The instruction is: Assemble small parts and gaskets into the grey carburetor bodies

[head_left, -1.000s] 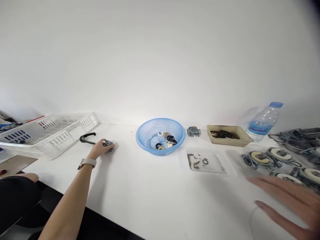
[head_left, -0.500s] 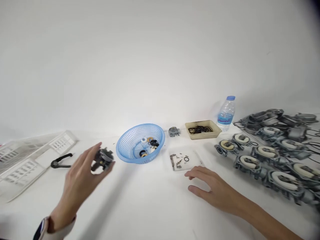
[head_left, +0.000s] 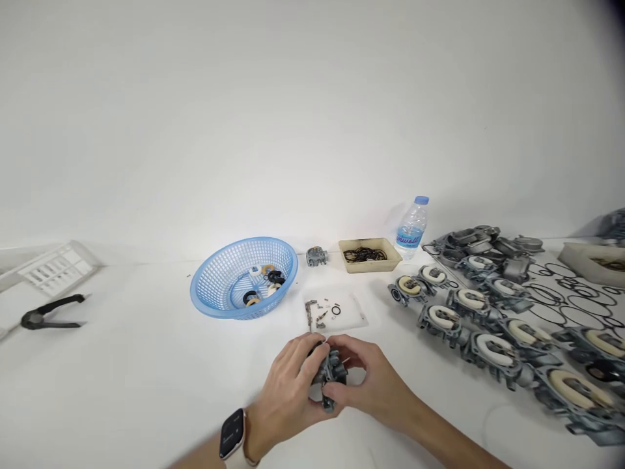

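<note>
Near the front middle of the white table, both hands close around a grey metal carburetor (head_left: 331,372). My left hand (head_left: 289,384), with a watch on the wrist, wraps it from the left and below. From the right side, the thumb and fingers of my right hand (head_left: 368,378) grip the same part. The fingers cover much of its body. Just beyond the hands lies a clear sheet (head_left: 349,318) bearing small brass-coloured parts and a black O-ring (head_left: 336,311).
A blue basket (head_left: 205,286) of small rings stands back left, beside another carburetor (head_left: 317,256). Further right are a tray of O-rings (head_left: 370,266) and a water bottle (head_left: 411,228). Several carburetors with white floats (head_left: 493,350) fill the right. Black pliers-like tool (head_left: 36,319) lies left.
My left hand has brought the carburetor from the left to the front middle. My right hand, open before, has come in and closed on it. The view has turned right.
</note>
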Demonstrator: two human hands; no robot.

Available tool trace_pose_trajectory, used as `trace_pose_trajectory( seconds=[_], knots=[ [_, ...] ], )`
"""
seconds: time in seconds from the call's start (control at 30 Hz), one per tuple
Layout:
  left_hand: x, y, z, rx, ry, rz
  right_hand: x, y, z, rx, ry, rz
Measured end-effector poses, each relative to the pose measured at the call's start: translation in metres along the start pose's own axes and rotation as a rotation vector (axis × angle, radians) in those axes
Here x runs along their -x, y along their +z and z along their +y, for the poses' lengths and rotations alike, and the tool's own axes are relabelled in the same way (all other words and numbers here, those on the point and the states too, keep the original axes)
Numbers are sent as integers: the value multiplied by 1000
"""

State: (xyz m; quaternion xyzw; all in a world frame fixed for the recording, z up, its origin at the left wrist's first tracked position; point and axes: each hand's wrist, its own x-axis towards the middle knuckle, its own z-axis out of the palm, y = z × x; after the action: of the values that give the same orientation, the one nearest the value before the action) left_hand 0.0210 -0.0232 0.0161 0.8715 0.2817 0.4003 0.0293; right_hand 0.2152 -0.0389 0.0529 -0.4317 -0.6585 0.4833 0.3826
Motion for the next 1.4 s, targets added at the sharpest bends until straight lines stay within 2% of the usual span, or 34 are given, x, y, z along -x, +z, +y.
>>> trace_pose_trajectory(
  seconds=[0.13, 0.23, 0.3, 0.4, 0.57, 0.7, 0.8, 1.0, 1.1, 1.2, 1.27, 1.4],
  knots=[
    [3, 0, 3, 63, -121, -114, 2, -2, 6, 307, -113, 68],
    [4, -2, 2, 112, -150, -190, 2, -7, 9, 484, -206, 54],
    [3, -3, 0, 148, -171, -239, 2, -10, 8, 550, -197, 23],
    [3, -5, -1, 182, -212, -289, 0, -10, 1, 593, -98, -12],
    [-2, -11, -2, 208, -262, -325, -6, 1, -10, 584, -17, 18],
    [-7, -19, -6, 225, -293, -346, -9, 5, -12, 649, 2, -20],
    [-10, -26, -9, 213, -276, -385, -8, -1, -10, 759, -6, -66],
    [-13, -35, -11, 160, -253, -433, 1, -20, -2, 1016, -59, -67],
    [-12, -34, -9, 154, -268, -418, 7, -22, -9, 1113, -30, -106],
    [-10, -29, -7, 177, -306, -415, 13, -20, -21, 1152, 2, -226],
    [-8, -24, -5, 204, -327, -422, 14, -21, -30, 1162, 1, -262],
    [-3, -17, -5, 292, -355, -395, -2, -32, -51, 1212, -73, -136]
  ],
)
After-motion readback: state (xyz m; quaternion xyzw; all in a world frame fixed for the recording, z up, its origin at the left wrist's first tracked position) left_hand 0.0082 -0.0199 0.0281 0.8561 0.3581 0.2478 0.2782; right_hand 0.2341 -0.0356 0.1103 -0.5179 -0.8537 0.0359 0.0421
